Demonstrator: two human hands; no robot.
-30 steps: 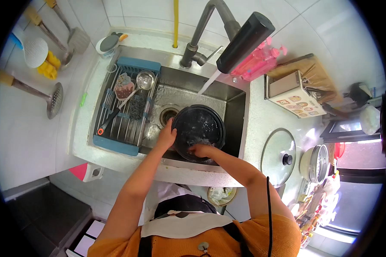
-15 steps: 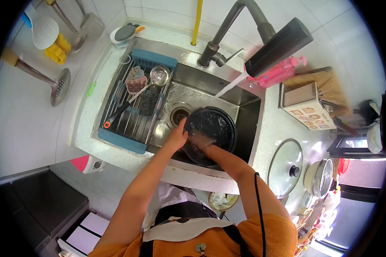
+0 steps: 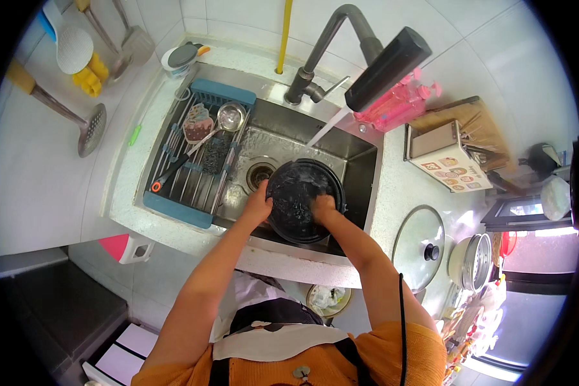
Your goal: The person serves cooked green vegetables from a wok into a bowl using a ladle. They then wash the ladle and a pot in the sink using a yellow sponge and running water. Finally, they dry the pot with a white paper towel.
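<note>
A round black pot (image 3: pixel 293 202) sits tilted in the steel sink (image 3: pixel 283 132), wet inside with some water or suds. My left hand (image 3: pixel 258 204) grips its rim on the left side, thumb toward the inside. Inside the pot, near its right wall, my right hand (image 3: pixel 323 207) is closed and partly blurred. Whatever lies under those fingers is hidden. From the black faucet head (image 3: pixel 389 69) a stream of water (image 3: pixel 328 127) falls into the sink behind the pot.
Over the sink's left part lies a drying rack (image 3: pixel 180 209) with a ladle (image 3: pixel 230 117), a cupcake-shaped sponge (image 3: pixel 198 123) and a dark mesh scrubber (image 3: pixel 214 154). A glass lid (image 3: pixel 418 248) rests on the right counter. Pink bottles (image 3: pixel 392 106) and a utensil holder (image 3: pixel 449 161) stand behind it.
My right hand has moved from the pot's lower middle toward its right side. My left hand keeps its hold on the rim. The whole view has shifted slightly.
</note>
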